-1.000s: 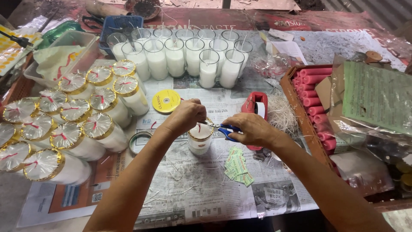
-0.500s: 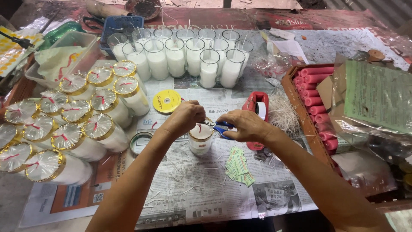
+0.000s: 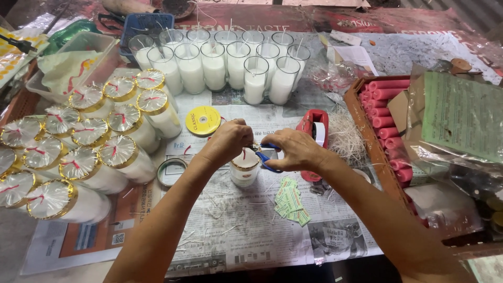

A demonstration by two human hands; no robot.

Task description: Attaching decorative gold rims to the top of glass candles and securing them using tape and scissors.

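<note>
Meanwhile, at a worktable spread with newspaper (image 3: 246, 230), my left hand (image 3: 228, 140) is pressed closed, its fingertips pinching the red thread above a small white candle glass (image 3: 244, 169) that stands on the paper directly under both hands. My right hand (image 3: 293, 149) is curled around blue-handled scissors (image 3: 268, 157), the blades turned toward the thread; whether they are open is hidden by my fingers. The risk, as I judge it, lies in that closeness: the blades sit right against my left fingertips, so a careless snip could nick them, and a tug on the thread could tip the glass, which nothing steadies from below. To my left lie wrapped candles (image 3: 118, 152) topped with clear film, gold bands and red ties, fifteen that I can count, with some cut off at the edge. Behind stand unwrapped candle glasses (image 3: 215, 65) with bare wicks, twelve in two rows. One yellow ribbon spool (image 3: 203, 120) and one red tape dispenser (image 3: 313, 131) flank my hands, one small round lid (image 3: 171, 172) rests beside my left forearm, and a loose heap of green labels (image 3: 291, 202) lies near my right wrist. A tray on the right holds red candles (image 3: 385, 112), roughly eight showing.
</note>
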